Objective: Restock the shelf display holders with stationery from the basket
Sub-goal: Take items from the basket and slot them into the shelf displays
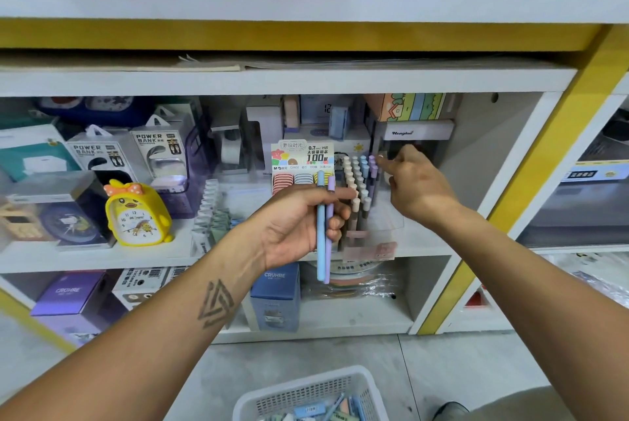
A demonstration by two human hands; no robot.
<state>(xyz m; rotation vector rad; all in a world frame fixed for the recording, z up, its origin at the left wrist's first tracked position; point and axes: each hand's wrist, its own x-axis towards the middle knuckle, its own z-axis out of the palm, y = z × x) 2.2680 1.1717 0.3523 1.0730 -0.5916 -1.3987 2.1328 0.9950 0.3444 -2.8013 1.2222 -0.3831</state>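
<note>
With the right hand [413, 182] pinching a purple pen [373, 167] into the holder [369, 233] on the shelf [425, 240], the two pens [325, 230] gripped loosely in the left hand [299, 226] could slip (basket [306, 393] sits below).

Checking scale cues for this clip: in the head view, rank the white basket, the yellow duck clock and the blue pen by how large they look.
1. white basket, though cropped and nearest the camera
2. yellow duck clock
3. blue pen in the left hand, long but thin
</note>
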